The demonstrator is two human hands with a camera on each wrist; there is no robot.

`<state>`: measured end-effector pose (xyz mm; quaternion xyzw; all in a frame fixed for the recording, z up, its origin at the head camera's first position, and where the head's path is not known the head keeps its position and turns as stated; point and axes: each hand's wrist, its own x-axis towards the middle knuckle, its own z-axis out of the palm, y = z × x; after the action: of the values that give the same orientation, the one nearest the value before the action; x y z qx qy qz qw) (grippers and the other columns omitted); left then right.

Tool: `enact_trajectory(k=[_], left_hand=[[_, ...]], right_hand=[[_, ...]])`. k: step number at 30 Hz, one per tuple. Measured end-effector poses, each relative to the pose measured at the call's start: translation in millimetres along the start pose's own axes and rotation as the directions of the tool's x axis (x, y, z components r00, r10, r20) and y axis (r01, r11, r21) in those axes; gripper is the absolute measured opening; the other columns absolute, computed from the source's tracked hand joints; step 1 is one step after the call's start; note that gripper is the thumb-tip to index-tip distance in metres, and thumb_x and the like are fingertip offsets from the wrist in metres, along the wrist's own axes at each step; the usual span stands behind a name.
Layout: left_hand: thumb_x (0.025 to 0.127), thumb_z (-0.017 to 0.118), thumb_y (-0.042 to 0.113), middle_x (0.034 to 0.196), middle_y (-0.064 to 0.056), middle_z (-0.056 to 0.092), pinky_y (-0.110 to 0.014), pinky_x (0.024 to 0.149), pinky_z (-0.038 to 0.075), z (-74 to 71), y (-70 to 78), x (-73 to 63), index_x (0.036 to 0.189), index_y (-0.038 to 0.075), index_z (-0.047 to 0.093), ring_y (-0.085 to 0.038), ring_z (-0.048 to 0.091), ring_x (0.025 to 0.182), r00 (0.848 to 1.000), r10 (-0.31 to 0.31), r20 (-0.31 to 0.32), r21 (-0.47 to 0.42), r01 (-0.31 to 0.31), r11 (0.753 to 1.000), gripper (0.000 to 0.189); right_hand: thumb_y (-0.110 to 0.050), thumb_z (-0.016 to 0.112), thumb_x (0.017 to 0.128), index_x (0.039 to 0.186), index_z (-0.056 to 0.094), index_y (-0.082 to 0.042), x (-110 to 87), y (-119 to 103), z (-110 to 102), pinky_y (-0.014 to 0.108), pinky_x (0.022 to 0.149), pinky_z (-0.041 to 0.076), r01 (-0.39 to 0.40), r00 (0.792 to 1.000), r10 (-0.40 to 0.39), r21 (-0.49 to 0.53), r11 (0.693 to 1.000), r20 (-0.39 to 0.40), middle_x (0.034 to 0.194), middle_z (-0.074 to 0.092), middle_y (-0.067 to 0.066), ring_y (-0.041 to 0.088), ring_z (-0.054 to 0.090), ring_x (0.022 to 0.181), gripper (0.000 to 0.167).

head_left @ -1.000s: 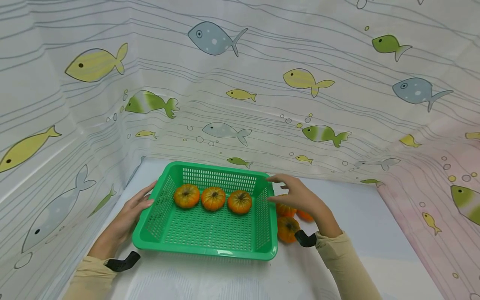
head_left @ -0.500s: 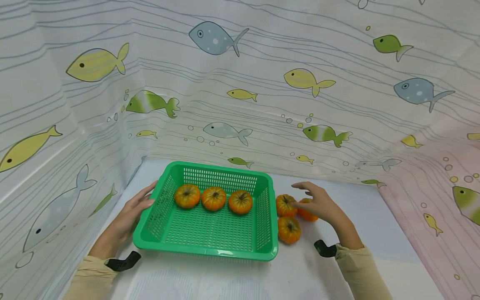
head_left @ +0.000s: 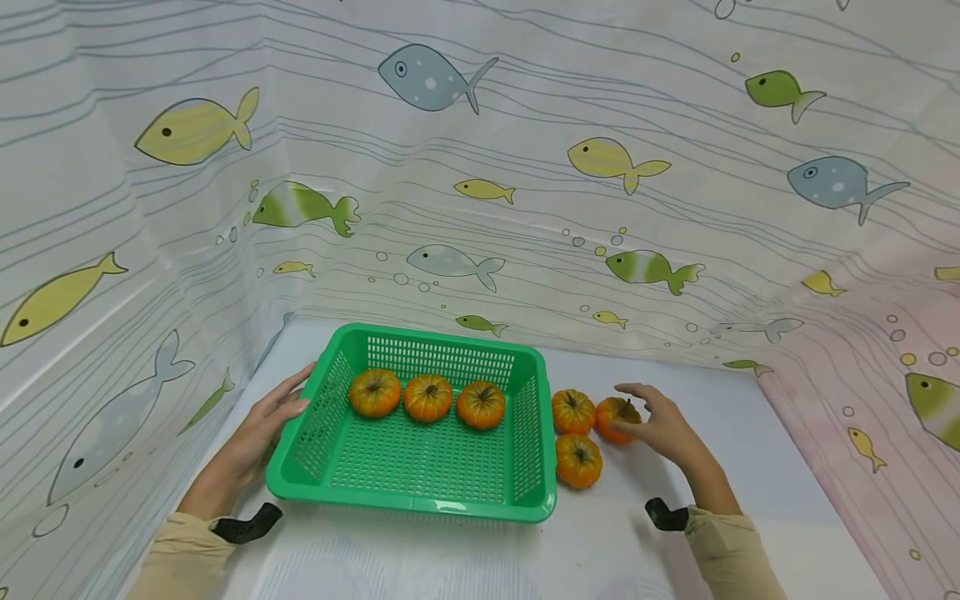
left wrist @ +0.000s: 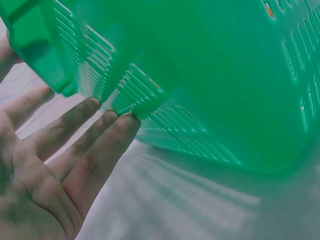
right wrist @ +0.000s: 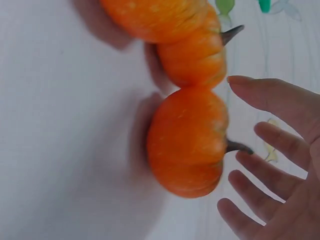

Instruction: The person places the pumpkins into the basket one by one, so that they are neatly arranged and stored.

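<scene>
1. The left hand (head_left: 258, 433) is resting with nearly straight, relaxed fingers against the outer left side of the green basket (head_left: 420, 502); in the left wrist view, its fingertips are touching the slotted wall below the rim without curling round it.
2. The right hand (head_left: 663, 425) is hovering at the outermost pumpkin (head_left: 611, 421), thumb and fingers standing wide apart about its stem and gripping nothing; whether a fingertip is touching the stem cannot be told.
3. Outside the basket's right edge, the outermost pumpkin is sitting upright on the white surface (head_left: 600, 542), lying close against the rear pumpkin (head_left: 573, 412); the front pumpkin (head_left: 578, 461) is sitting just beside the basket wall.
4. Inside, the left pumpkin (head_left: 374, 393), middle pumpkin (head_left: 427, 397) and right pumpkin (head_left: 481, 405) are forming a row nearer the rear wall; open lattice floor is extending from the row to the front wall, and a narrower strip is running along the right wall.
5. The surface is stretching rightward beyond the right hand and forward of the basket's front rim, while a fish-printed sheet (head_left: 480, 158) is bounding it at the rear and sides.
</scene>
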<state>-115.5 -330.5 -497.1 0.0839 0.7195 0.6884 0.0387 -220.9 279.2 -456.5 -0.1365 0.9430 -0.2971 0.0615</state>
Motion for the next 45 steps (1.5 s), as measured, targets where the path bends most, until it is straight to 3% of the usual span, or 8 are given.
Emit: enact_trajectory(k=[8,14,31,45], left_hand=[[0.112,0.04,0.016,0.143,0.022,0.049,-0.028,0.089,0.057,-0.3,-0.7,-0.2,0.168,0.02,0.017,0.001,0.061,0.121,1.0,0.004,0.016,-0.013,-0.004,1.0,0.06],[0.112,0.04,0.016,0.143,0.022,0.049,-0.026,0.089,0.056,-0.6,-1.0,-0.3,0.167,0.02,0.018,0.002,0.06,0.121,1.0,0.007,0.009,-0.013,-0.006,1.0,0.06],[0.112,0.04,0.016,0.144,0.024,0.047,-0.024,0.091,0.055,-0.8,-0.7,-0.8,0.168,0.019,0.017,0.004,0.058,0.123,1.0,0.008,0.01,-0.007,-0.008,1.0,0.06],[0.112,0.04,0.017,0.143,0.024,0.049,-0.024,0.09,0.054,-0.6,-0.3,-1.2,0.167,0.021,0.018,0.004,0.058,0.122,1.0,-0.004,0.003,-0.001,0.004,1.0,0.06]], right_hand=[[-0.039,0.084,0.087,0.154,0.044,-0.005,-1.5,25,13,0.066,0.11,0.043,-0.125,0.992,0.122,0.085,0.989,0.035,0.155,0.046,0.025,0.051,0.044,0.142,0.084],[-0.043,0.083,0.087,0.153,0.045,-0.008,-1.9,34,19,0.069,0.109,0.041,-0.167,0.986,0.162,0.115,0.979,0.046,0.155,0.046,0.025,0.054,0.044,0.141,0.084],[-0.043,0.082,0.088,0.153,0.046,-0.009,-3.3,36,21,0.068,0.11,0.041,-0.176,0.984,0.173,0.133,0.975,0.035,0.154,0.047,0.025,0.052,0.045,0.141,0.082],[-0.032,0.082,0.09,0.152,0.048,-0.008,-6.8,31,11,0.065,0.107,0.046,-0.098,0.995,0.101,0.096,0.99,-0.026,0.151,0.05,0.026,0.053,0.049,0.137,0.075]])
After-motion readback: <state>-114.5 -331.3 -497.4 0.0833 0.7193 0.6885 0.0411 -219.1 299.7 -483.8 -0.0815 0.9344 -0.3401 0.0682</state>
